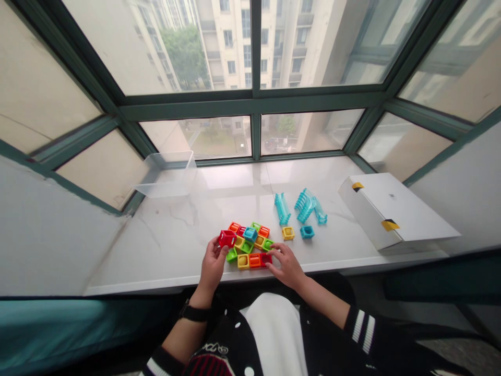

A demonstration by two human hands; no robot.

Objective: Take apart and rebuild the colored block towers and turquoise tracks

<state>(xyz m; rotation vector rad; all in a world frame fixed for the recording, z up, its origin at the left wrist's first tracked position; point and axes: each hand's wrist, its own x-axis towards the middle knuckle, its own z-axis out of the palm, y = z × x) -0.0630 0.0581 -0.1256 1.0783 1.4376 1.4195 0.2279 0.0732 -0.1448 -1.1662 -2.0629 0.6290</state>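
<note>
Just behind the left hand [213, 261], a black wristband [197, 313] circles the arm. The two hands are apart from each other. Between them, nearest the person, lies a row of yellow, orange and red blocks [254, 260]; the right hand [287, 265] has its thumb and fingertips at the row's red end, though whether they grip it I cannot tell. The left thumb and fingers are closed on a red block [227, 238], at the left edge of a multicoloured block cluster [246, 246] that fills the space between the hands. Just beyond the right hand sit a yellow block [288, 233] and a blue block [307, 232], with translucent blue track pieces [305, 205] behind them. Farther off, right of the right hand, stands a white box [399, 209]; beyond the left hand, a clear bin [168, 175]. Past everything rises a green-framed window [256, 104].
</note>
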